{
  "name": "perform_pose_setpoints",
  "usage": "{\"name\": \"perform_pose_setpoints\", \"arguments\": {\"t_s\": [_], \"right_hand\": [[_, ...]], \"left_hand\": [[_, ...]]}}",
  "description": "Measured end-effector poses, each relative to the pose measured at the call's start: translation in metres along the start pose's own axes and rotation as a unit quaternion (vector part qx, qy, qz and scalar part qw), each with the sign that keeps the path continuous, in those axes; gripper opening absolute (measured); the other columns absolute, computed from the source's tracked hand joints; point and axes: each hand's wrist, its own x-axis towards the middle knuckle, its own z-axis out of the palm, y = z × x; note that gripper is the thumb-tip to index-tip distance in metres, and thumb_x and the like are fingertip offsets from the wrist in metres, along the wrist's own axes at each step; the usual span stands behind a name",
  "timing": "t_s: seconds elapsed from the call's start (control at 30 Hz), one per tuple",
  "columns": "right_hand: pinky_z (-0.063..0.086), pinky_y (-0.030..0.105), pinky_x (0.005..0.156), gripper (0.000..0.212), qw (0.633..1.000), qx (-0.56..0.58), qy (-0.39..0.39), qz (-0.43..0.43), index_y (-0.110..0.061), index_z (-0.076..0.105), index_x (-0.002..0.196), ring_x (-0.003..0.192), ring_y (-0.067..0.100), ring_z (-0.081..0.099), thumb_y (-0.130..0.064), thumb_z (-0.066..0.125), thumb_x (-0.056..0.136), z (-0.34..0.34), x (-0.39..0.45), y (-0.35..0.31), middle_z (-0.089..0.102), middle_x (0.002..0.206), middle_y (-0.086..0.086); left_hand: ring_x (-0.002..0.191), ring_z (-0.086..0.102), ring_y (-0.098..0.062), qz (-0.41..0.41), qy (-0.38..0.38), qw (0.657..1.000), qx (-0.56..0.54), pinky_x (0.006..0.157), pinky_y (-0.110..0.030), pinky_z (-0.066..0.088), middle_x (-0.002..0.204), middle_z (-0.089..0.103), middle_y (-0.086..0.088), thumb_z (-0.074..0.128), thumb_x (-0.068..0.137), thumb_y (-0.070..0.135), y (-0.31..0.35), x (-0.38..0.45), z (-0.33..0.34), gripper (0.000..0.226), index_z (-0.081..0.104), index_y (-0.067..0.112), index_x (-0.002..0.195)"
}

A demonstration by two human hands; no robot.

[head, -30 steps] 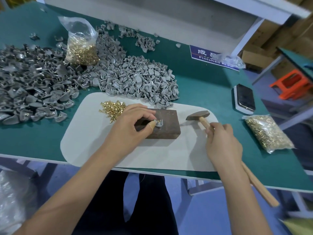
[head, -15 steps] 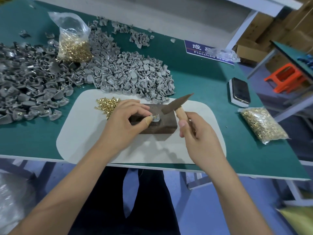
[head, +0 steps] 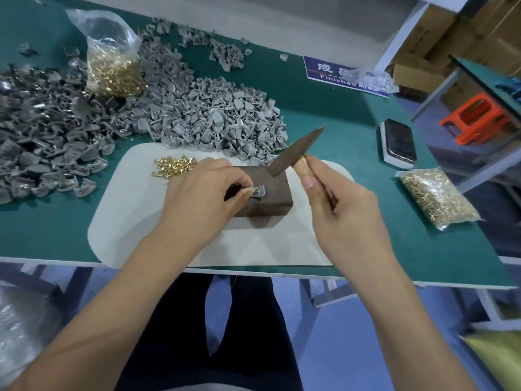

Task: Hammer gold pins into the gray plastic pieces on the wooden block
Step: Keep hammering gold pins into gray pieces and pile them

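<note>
A dark wooden block (head: 267, 203) lies on a white mat (head: 135, 210). On its top sits a small gray plastic piece (head: 259, 191) with a gold pin in it. My left hand (head: 203, 198) pinches that piece between thumb and fingers. My right hand (head: 341, 213) grips the wooden handle of a hammer (head: 296, 150), whose dark head hangs tilted just above the block's far right corner. Loose gold pins (head: 173, 165) lie on the mat to the left of the block.
Large heaps of gray plastic pieces (head: 214, 119) cover the green table behind and left. A bag of gold pins (head: 112, 66) stands among them; another bag (head: 437, 197) lies at the right. A phone (head: 400, 143) rests on a white base. The table's front edge runs near my wrists.
My right hand lifted the hammer off the mat at the right and swung it left, up over the block. My left hand has kept its pinch on the gray piece.
</note>
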Motion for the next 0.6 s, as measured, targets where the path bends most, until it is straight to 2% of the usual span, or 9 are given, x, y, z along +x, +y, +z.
{"name": "perform_pose_setpoints", "arguments": {"t_s": [0.07,0.17,0.23,0.33,0.4,0.47,0.5,0.6], "right_hand": [[0.056,0.042,0.071,0.03,1.0,-0.012,-0.023,0.004,-0.057,0.052,0.131,0.076,0.017,0.057,-0.048,0.043,0.104,0.003,0.0,0.001,0.067,0.087,-0.014],[0.056,0.045,0.078,0.031,0.997,-0.023,-0.071,0.009,-0.052,0.053,0.134,0.084,0.021,0.059,-0.046,0.043,0.105,0.009,0.001,0.003,0.07,0.094,-0.015],[0.056,0.044,0.076,0.03,0.999,-0.004,-0.051,0.005,-0.05,0.054,0.133,0.082,0.02,0.06,-0.045,0.044,0.106,0.008,0.003,0.005,0.07,0.091,-0.013],[0.05,0.038,0.06,0.027,1.0,0.008,-0.003,-0.006,-0.052,0.056,0.128,0.066,0.017,0.049,-0.045,0.044,0.105,0.005,0.006,0.008,0.059,0.074,-0.009],[0.051,0.037,0.062,0.028,1.0,0.009,-0.01,-0.005,-0.052,0.056,0.129,0.065,0.016,0.05,-0.046,0.044,0.105,0.009,0.004,0.009,0.06,0.074,-0.011],[0.057,0.039,0.072,0.031,0.999,0.004,-0.046,0.007,-0.055,0.054,0.132,0.071,0.015,0.056,-0.048,0.043,0.104,0.014,0.0,0.01,0.066,0.08,-0.013],[0.055,0.044,0.072,0.032,0.999,0.003,-0.053,0.01,-0.056,0.054,0.132,0.07,0.016,0.055,-0.049,0.042,0.103,0.014,-0.002,0.012,0.066,0.079,-0.012],[0.049,0.032,0.062,0.03,1.0,0.027,-0.009,0.007,-0.058,0.057,0.128,0.063,0.016,0.048,-0.047,0.043,0.104,0.008,0.0,0.017,0.06,0.072,-0.012]], "left_hand": [[0.095,0.055,-0.01,-0.002,-0.002,1.0,0.021,0.063,-0.029,0.032,0.09,0.06,0.016,0.069,0.09,0.042,0.004,0.001,-0.003,0.004,0.07,0.038,0.092],[0.099,0.054,-0.011,-0.008,-0.008,0.999,0.032,0.064,-0.028,0.031,0.094,0.062,0.015,0.068,0.092,0.042,0.007,0.001,-0.005,0.007,0.071,0.037,0.096],[0.101,0.055,-0.012,-0.008,-0.018,0.999,0.037,0.065,-0.029,0.034,0.095,0.061,0.015,0.067,0.092,0.042,0.007,0.003,-0.007,0.006,0.07,0.038,0.096],[0.1,0.056,-0.012,0.0,-0.037,0.998,0.059,0.063,-0.029,0.033,0.094,0.061,0.016,0.066,0.093,0.041,0.009,0.008,-0.009,0.004,0.069,0.039,0.094],[0.1,0.055,-0.012,0.002,-0.044,0.996,0.071,0.063,-0.029,0.031,0.094,0.061,0.016,0.066,0.093,0.042,0.01,0.01,-0.01,0.005,0.069,0.038,0.094],[0.1,0.055,-0.011,0.002,-0.047,0.996,0.07,0.063,-0.029,0.03,0.094,0.061,0.016,0.066,0.093,0.043,0.01,0.01,-0.011,0.007,0.07,0.038,0.094],[0.1,0.055,-0.011,0.002,-0.049,0.997,0.066,0.063,-0.029,0.031,0.094,0.062,0.017,0.066,0.093,0.044,0.009,0.01,-0.012,0.007,0.07,0.038,0.095],[0.101,0.054,-0.01,0.002,-0.054,0.996,0.069,0.064,-0.029,0.03,0.094,0.061,0.018,0.065,0.093,0.044,0.009,0.01,-0.012,0.007,0.069,0.039,0.094]]}}
